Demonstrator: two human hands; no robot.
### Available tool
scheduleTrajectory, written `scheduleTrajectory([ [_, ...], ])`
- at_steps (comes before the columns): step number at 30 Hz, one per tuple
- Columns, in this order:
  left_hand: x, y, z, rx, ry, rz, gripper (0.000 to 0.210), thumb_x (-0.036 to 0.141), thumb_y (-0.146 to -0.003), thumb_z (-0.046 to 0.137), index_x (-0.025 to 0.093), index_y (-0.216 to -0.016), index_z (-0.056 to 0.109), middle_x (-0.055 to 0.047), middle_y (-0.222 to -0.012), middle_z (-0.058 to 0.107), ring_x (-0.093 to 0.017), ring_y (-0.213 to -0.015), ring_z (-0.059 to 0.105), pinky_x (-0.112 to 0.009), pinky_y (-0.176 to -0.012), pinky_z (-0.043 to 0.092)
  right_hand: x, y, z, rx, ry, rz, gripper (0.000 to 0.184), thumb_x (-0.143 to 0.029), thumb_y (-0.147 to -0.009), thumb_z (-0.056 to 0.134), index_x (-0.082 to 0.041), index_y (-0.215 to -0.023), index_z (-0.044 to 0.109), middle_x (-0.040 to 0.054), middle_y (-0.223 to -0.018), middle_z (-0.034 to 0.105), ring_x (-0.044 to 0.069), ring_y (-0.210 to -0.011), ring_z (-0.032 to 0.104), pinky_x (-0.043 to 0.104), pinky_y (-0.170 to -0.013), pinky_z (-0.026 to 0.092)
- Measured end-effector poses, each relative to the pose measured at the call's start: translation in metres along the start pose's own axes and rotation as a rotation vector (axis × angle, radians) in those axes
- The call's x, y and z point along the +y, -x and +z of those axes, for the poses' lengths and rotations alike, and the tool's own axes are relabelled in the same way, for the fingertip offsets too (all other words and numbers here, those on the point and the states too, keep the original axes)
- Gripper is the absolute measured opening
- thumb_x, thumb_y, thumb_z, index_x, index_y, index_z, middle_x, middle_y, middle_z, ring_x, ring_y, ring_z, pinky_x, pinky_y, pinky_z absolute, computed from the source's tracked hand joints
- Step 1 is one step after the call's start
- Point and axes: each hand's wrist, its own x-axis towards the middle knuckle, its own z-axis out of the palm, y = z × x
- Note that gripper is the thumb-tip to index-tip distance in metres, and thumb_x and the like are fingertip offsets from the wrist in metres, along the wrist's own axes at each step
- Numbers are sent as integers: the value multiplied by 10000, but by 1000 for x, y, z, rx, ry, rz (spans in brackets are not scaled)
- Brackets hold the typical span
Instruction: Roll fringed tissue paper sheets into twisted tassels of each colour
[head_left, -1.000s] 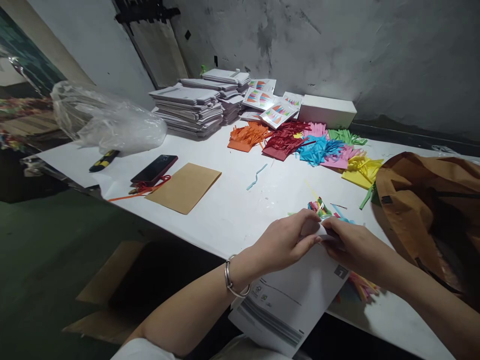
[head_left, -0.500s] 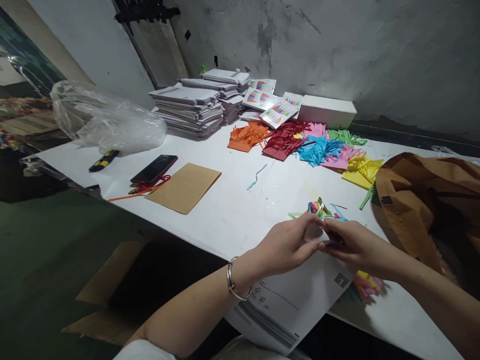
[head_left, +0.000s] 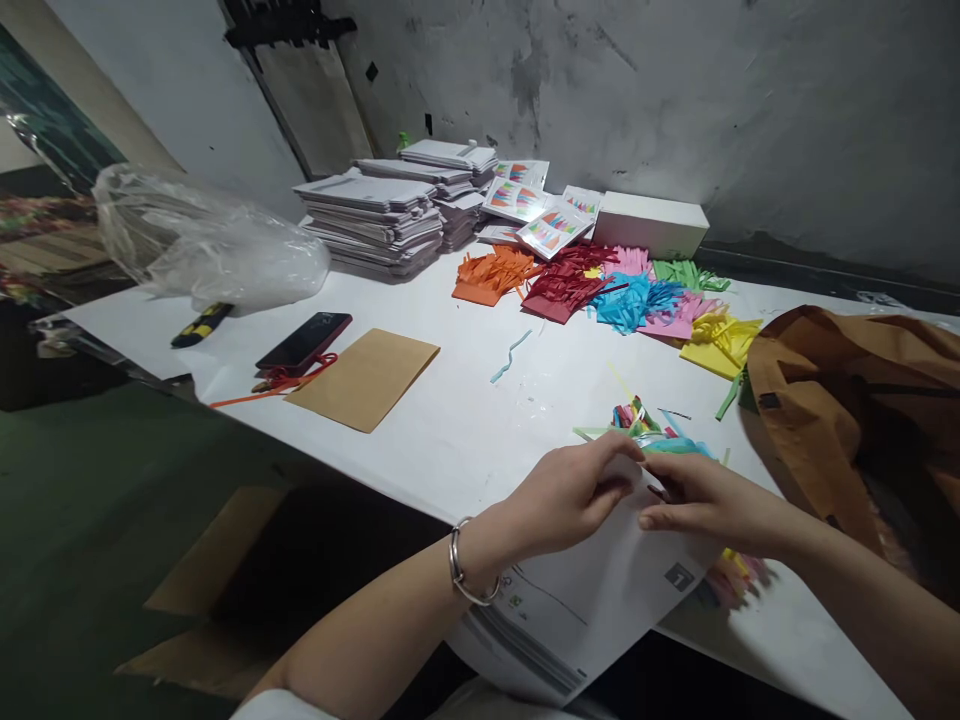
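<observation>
A white printed card packet (head_left: 600, 600), marked with a grey square "1", hangs over the table's front edge towards me. At its upper edge my left hand (head_left: 574, 490) is closed, with the edge pinched between thumb and fingers. My right hand (head_left: 694, 495) is closed on the same upper edge, its thumb lying on the front face. A small dark strip shows by the right fingers; I cannot make out what it is. Just beyond the hands lies a bunch of multicoloured paper strips (head_left: 634, 415), partly hidden. Pink and yellow fringe (head_left: 739, 578) sticks out below my right wrist.
Fringed paper bundles, such as the orange one (head_left: 487, 275) and yellow one (head_left: 720, 345), lie near stacked white packets (head_left: 367, 225) and a white box (head_left: 652, 225). A brown bag (head_left: 802, 400) is at right; a kraft envelope (head_left: 364, 380), phone (head_left: 304, 340), cutter (head_left: 201, 326) and plastic bag (head_left: 225, 255) are at left.
My right thumb has moved away from the left thumb and down onto the packet's face. The packet's upper edge looks flatter, and the view has shifted slightly.
</observation>
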Motion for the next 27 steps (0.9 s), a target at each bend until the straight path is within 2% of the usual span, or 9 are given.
scheduleTrajectory([
  [2,2,1,-1,-7,-13,-26,284,200,-925,552,219,-1204,505,-14,-832,688,-195,-738,652,-303,-661,480,1,3,0,-35,-38,22,315,-489,-944,577,-193,-843,612,-19,-722,529,134,-648,465,232,-551,357],
  [5,5,3,-2,-6,19,-84,309,325,-946,581,190,-1217,519,17,-692,636,-198,-659,621,-295,-616,449,2,7,4,47,46,46,412,-517,-953,545,-193,-699,551,-39,-628,415,120,-584,369,239,-520,276],
  [7,5,3,-3,17,62,-98,213,314,-979,528,191,-1148,571,-18,-786,689,-200,-740,646,-302,-672,468,2,9,8,68,85,39,417,-518,-942,560,-196,-679,529,-43,-624,384,119,-583,343,243,-523,257],
  [10,2,5,-5,44,153,-98,196,292,-1004,475,205,-1067,639,-54,-983,731,-193,-875,654,-302,-753,486,-1,13,11,-47,-7,58,399,-528,-950,558,-207,-714,536,-45,-618,414,114,-556,373,236,-506,271],
  [16,-4,14,-13,48,533,-262,322,441,-978,530,181,-993,719,-64,-918,736,-179,-805,652,-252,-647,480,-12,28,13,-48,-39,46,521,-565,-992,476,-208,-614,445,-59,-502,367,87,-442,328,227,-436,213],
  [19,1,22,-18,82,437,-252,321,430,-981,531,183,-990,736,-54,-880,739,-168,-758,643,-251,-656,472,-11,36,12,-91,-21,-33,491,-543,-1046,364,-214,-712,509,-58,-535,445,94,-464,423,216,-486,314],
  [23,10,34,-24,260,148,-176,331,451,-962,564,183,-867,734,-17,-692,665,-138,-611,533,-251,-596,410,-6,44,21,120,219,-85,496,-505,-1064,326,-217,-700,502,-44,-549,493,117,-521,479,234,-550,350],
  [25,9,39,-27,300,279,-230,421,542,-899,629,168,-715,686,7,-584,563,-119,-551,448,-244,-536,363,-5,49,28,201,277,-144,512,-482,-1068,334,-213,-676,527,-31,-577,541,115,-524,506,239,-545,343],
  [27,6,44,-31,249,533,-343,526,656,-777,707,157,-625,640,13,-545,516,-110,-518,426,-236,-490,344,-5,55,35,249,283,-234,496,-449,-1072,358,-215,-679,552,-29,-600,572,112,-542,536,242,-578,361],
])
